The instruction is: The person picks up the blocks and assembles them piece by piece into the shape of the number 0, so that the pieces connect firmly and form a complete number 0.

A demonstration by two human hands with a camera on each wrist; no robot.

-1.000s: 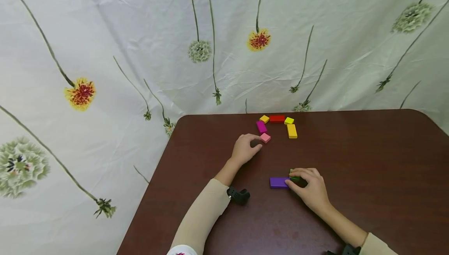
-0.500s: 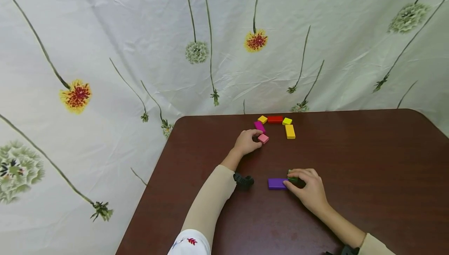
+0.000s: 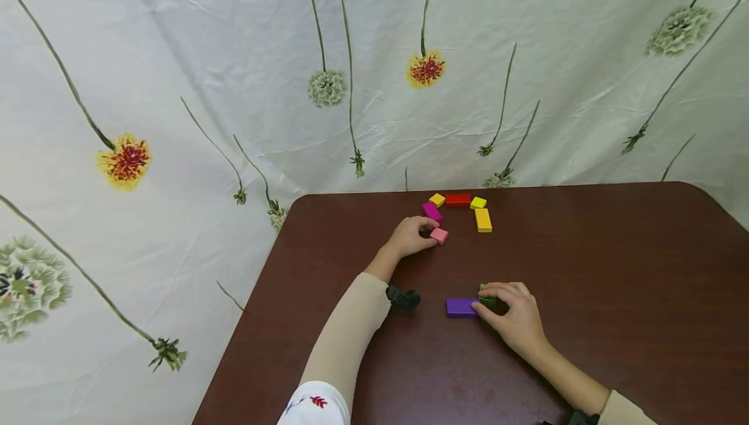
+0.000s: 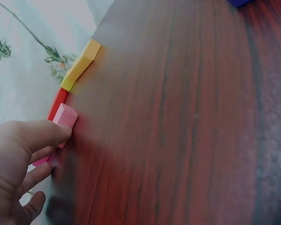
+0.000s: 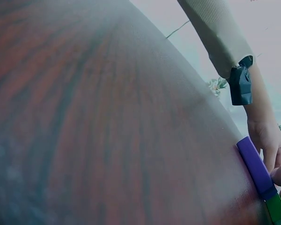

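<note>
The pink block (image 3: 439, 236) is pinched between the thumb and a finger of the left hand (image 3: 409, 236), toward the far side of the tabletop (image 3: 614, 282). Just beyond it the magenta block (image 3: 432, 212) is set at a slant, partly hidden by the fingers in the left wrist view. By its far end the small orange block (image 3: 437, 199) is placed, followed along the far edge by the red block (image 3: 458, 199) and the small yellow block (image 3: 478, 203); below that last one, the larger yellow block (image 3: 483, 220) is laid lengthwise toward the person.

Nearer the person, the green block (image 5: 276, 208) is gripped by the right hand (image 3: 517, 314) and mostly covered by it. The purple block (image 3: 461, 308) is met at one end by the green block and is touched by the right thumb. The two hands are held well apart.

Both forearms are covered by beige sleeves (image 3: 345, 327), and a dark device (image 3: 404, 298) is worn at the left wrist. Beyond the tabletop, a pale cloth (image 3: 263, 35) printed with long-stemmed flowers is hung.
</note>
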